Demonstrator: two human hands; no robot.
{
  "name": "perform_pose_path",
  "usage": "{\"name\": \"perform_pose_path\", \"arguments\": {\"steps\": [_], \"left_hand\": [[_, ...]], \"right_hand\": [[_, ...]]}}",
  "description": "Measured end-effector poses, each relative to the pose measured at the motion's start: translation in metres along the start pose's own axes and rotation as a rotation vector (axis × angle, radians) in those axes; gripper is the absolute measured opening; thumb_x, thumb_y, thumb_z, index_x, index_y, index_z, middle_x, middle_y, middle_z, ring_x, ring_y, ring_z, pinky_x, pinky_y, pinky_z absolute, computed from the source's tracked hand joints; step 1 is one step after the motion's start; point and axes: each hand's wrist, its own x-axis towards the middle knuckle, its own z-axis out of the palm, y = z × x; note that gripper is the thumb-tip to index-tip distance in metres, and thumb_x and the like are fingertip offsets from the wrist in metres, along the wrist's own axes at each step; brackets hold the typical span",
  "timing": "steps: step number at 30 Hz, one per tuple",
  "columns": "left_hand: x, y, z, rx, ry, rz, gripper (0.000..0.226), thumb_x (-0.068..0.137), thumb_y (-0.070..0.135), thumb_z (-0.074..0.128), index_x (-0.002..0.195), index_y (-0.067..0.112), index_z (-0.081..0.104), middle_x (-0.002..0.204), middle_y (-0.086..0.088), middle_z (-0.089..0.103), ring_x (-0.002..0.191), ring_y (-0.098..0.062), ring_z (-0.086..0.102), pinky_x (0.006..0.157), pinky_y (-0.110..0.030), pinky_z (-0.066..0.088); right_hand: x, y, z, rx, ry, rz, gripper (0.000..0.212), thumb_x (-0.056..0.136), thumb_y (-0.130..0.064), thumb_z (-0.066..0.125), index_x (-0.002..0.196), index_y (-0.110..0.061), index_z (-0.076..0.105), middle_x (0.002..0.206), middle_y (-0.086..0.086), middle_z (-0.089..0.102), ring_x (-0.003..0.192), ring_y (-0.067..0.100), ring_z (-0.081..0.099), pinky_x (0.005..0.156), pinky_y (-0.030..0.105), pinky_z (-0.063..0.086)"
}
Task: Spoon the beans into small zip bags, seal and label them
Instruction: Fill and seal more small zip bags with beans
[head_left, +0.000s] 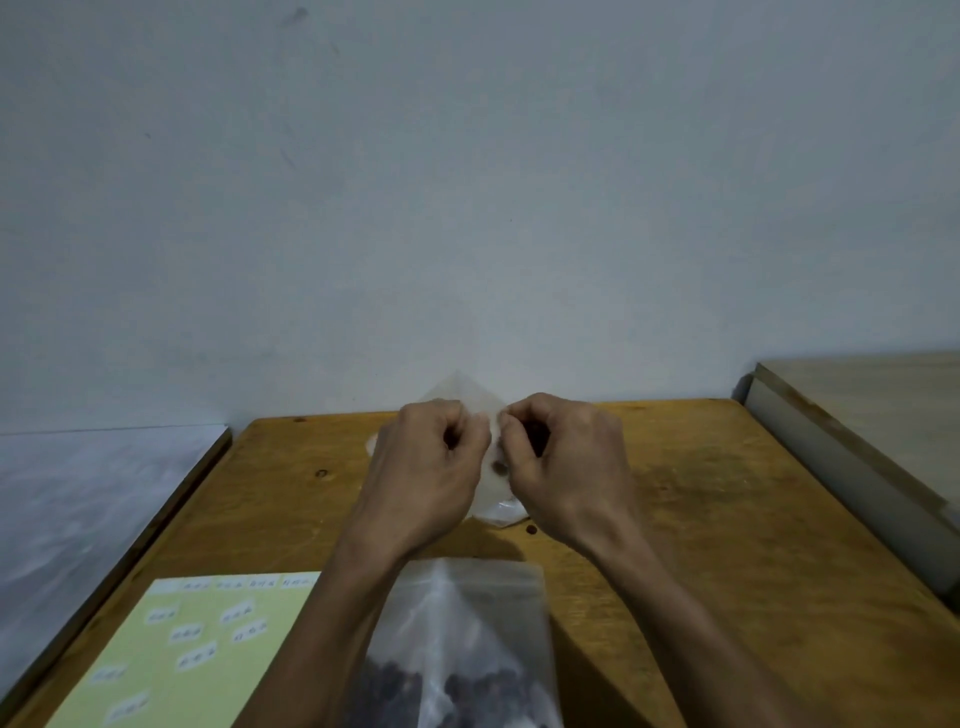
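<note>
Left hand (423, 467) and right hand (563, 457), fingers curled, pinch a small zip bag (491, 483). They hold it above the wooden table (727, 545)

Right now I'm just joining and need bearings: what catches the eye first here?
Two hands, left and right, meet mid-table, pinching a small bag between them. Nearer the camera lies a big bag of dark beans. A yellow label sheet sits at the near left of the wooden table.
</note>
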Motion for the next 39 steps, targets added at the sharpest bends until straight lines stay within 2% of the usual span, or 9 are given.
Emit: {"name": "perform_pose_path", "arguments": {"steps": [6, 10, 15, 18, 22, 24, 29, 33, 39], "left_hand": [[-0.002, 0.013, 0.003, 0.148, 0.113, -0.018, 0.040, 0.077, 0.019, 0.065, 0.045, 0.006, 0.044, 0.041, -0.002, 0.038, 0.042, -0.018, 0.038, 0.050, -0.042, 0.050], [0.011, 0.011, -0.002, 0.140, 0.087, -0.117, 0.042, 0.073, 0.021, 0.065, 0.040, 0.012, 0.041, 0.041, -0.003, 0.036, 0.042, -0.021, 0.037, 0.048, -0.037, 0.044], [0.013, 0.005, -0.008, 0.195, -0.025, -0.093, 0.040, 0.073, 0.027, 0.072, 0.043, 0.015, 0.048, 0.042, -0.003, 0.050, 0.045, -0.016, 0.048, 0.053, -0.036, 0.052], [0.009, 0.001, -0.012, 0.121, -0.101, 0.023, 0.044, 0.060, 0.066, 0.076, 0.075, 0.027, 0.060, 0.070, 0.014, 0.059, 0.065, -0.004, 0.054, 0.061, -0.029, 0.049], [0.010, -0.010, -0.019, 0.392, -0.421, 0.138, 0.134, 0.039, 0.077, 0.082, 0.153, 0.041, 0.021, 0.154, 0.018, 0.022, 0.138, -0.006, 0.019, 0.113, -0.031, 0.032], [0.010, -0.013, -0.016, 0.474, -0.475, 0.175, 0.135, 0.049, 0.069, 0.087, 0.156, 0.036, 0.012, 0.154, 0.014, 0.021, 0.129, -0.002, 0.017, 0.119, -0.035, 0.024], [0.012, -0.017, -0.009, 0.577, -0.465, 0.233, 0.114, 0.057, 0.072, 0.080, 0.150, 0.033, 0.027, 0.132, 0.014, 0.038, 0.115, -0.008, 0.030, 0.101, -0.027, 0.033], [0.014, -0.018, -0.007, 0.445, -0.504, 0.244, 0.099, 0.053, 0.076, 0.069, 0.140, 0.037, 0.042, 0.122, 0.020, 0.043, 0.113, -0.006, 0.039, 0.099, -0.034, 0.045], [0.017, -0.028, -0.007, 0.457, -0.553, 0.135, 0.115, 0.059, 0.063, 0.086, 0.153, 0.035, 0.027, 0.148, 0.014, 0.035, 0.130, -0.010, 0.038, 0.109, -0.033, 0.040]], "right_hand": [[0.008, 0.009, -0.007, -0.064, 0.098, 0.090, 0.006, 0.087, -0.018, 0.066, 0.085, -0.015, 0.070, 0.072, -0.007, 0.069, 0.061, 0.007, 0.064, 0.060, 0.035, 0.057], [-0.004, 0.003, -0.006, -0.022, -0.111, -0.072, 0.018, 0.085, -0.008, 0.067, 0.095, -0.023, 0.068, 0.092, -0.008, 0.071, 0.075, 0.006, 0.067, 0.060, 0.014, 0.049], [0.005, 0.014, -0.010, 0.035, -0.246, 0.179, 0.029, 0.088, -0.005, 0.063, 0.103, -0.022, 0.080, 0.096, -0.008, 0.078, 0.066, -0.005, 0.065, 0.065, 0.003, 0.050], [0.005, 0.017, -0.011, 0.162, -0.232, 0.275, 0.020, 0.088, -0.008, 0.067, 0.099, -0.020, 0.079, 0.082, -0.008, 0.075, 0.066, 0.010, 0.072, 0.065, 0.037, 0.064], [0.004, 0.018, -0.014, 0.407, -0.281, 0.391, 0.020, 0.090, 0.003, 0.064, 0.096, -0.011, 0.077, 0.088, 0.007, 0.077, 0.075, 0.021, 0.074, 0.065, 0.044, 0.064], [0.003, 0.014, -0.016, 0.511, -0.328, 0.416, 0.016, 0.090, 0.001, 0.068, 0.097, -0.010, 0.077, 0.090, 0.009, 0.076, 0.076, 0.020, 0.073, 0.064, 0.038, 0.064], [0.005, 0.020, -0.014, 0.058, -0.297, 0.118, 0.016, 0.080, -0.015, 0.083, 0.091, -0.025, 0.082, 0.080, -0.019, 0.066, 0.064, -0.004, 0.057, 0.056, 0.013, 0.043], [0.009, 0.022, -0.017, 0.263, -0.597, 0.106, 0.030, 0.080, -0.011, 0.082, 0.108, -0.022, 0.079, 0.101, -0.010, 0.077, 0.058, -0.005, 0.063, 0.054, 0.020, 0.054], [0.013, 0.030, -0.018, 0.307, -0.617, 0.160, 0.035, 0.079, -0.010, 0.083, 0.112, -0.020, 0.077, 0.107, -0.009, 0.076, 0.062, -0.002, 0.067, 0.057, 0.023, 0.055]]}}
